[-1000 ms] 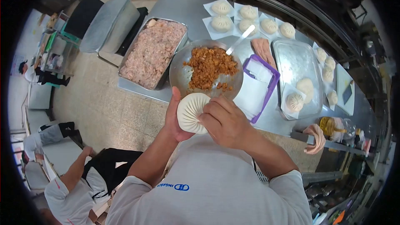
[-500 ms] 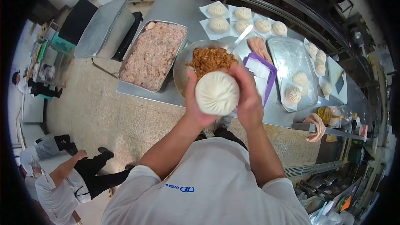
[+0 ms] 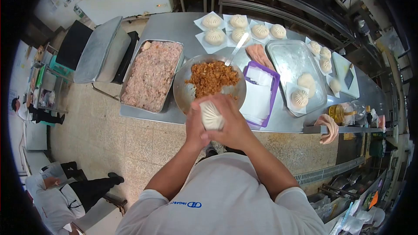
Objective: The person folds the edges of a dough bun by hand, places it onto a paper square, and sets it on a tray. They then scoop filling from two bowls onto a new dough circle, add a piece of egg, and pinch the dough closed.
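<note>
left hand (image 3: 194, 125): cupped round bun (image 3: 211, 116) | right hand (image 3: 233, 124): curved round same bun | nearby: metal bowl (image 3: 180, 92), brown filling (image 3: 213, 77) inside

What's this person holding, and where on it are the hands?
A pleated bun, cupped around its sides between the left hand and right hand.

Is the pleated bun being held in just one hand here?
No, the left hand and the right hand are both cupped around the pleated bun.
</note>
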Tool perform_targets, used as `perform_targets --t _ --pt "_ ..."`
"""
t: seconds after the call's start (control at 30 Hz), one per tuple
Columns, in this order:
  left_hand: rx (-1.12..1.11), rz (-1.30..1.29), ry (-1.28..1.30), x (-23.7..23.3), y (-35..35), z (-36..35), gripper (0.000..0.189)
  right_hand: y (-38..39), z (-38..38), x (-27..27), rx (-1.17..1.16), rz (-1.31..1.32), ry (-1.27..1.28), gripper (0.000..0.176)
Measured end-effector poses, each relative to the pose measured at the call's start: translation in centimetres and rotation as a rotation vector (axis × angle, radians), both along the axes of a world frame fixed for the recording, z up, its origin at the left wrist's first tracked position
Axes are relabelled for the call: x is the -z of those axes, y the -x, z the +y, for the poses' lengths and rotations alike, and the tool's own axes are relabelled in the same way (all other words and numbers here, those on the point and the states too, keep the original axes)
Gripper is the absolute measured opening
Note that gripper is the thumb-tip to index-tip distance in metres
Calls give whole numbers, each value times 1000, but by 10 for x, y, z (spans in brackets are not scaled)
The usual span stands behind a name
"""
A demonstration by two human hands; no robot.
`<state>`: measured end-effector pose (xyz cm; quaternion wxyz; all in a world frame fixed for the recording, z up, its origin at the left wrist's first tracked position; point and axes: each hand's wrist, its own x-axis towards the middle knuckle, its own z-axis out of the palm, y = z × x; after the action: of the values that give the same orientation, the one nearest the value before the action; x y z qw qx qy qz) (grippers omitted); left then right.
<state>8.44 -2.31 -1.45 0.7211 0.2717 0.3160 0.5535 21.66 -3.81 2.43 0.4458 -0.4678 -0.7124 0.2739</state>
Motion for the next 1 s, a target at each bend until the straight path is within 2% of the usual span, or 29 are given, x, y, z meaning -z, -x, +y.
perform_targets --t 0.03,0.17,0.23,0.27,0.3,0.37,0.43,0.47,0.5,0.57,0.63,0.7,0.73,0.8,0.87,0.93,1.0 --pt "61 207 38 -2 0 -5 79 -6 -6 0 -8 -74 45 71" --pt "223 119 -12 11 -11 -17 92 -54 -19 23 -25 -84 123 81" --pt "280 37 75 -9 -10 -14 91 -78 -26 42 -52 676 578 90" --pt "362 106 39 -20 -13 -8 87 -85 -29 47 -50 957 606 95" --pt "441 176 4 -24 -18 -2 85 -92 -31 43 -47 964 611 95" --pt "457 225 -49 -15 -37 13 83 -110 -30 31 -212 1394 712 96" --pt "750 615 -295 -13 -56 34 80 -128 -30 39 -272 1436 730 99" --pt "827 614 -305 -14 -68 49 74 -141 -29 45 -254 1399 737 98" --pt "822 625 -304 -17 -82 63 74 -154 -27 48 -242 1363 744 97" --pt "948 876 -407 -30 -108 93 73 -184 -25 51 -238 1364 718 94" --pt "910 994 -495 -10 -140 119 71 -217 -26 63 -34 1421 710 91" --pt "930 1544 -994 22 -171 138 67 -252 -27 68 -71 1435 716 90" --pt "923 1555 -987 31 -185 145 67 -265 -28 68 -67 1447 724 88" --pt "1121 1980 -1040 50 -211 159 61 -289 -27 72 -83 1409 733 88" --pt "1147 2013 -981 77 -222 169 59 -308 -27 71 -87 1360 752 89" --pt "1180 2053 -920 84 -226 178 57 -318 -22 65 -98 1353 754 89" --pt "1141 1938 -873 91 -223 183 46 -325 -20 63 -113 1345 767 89"
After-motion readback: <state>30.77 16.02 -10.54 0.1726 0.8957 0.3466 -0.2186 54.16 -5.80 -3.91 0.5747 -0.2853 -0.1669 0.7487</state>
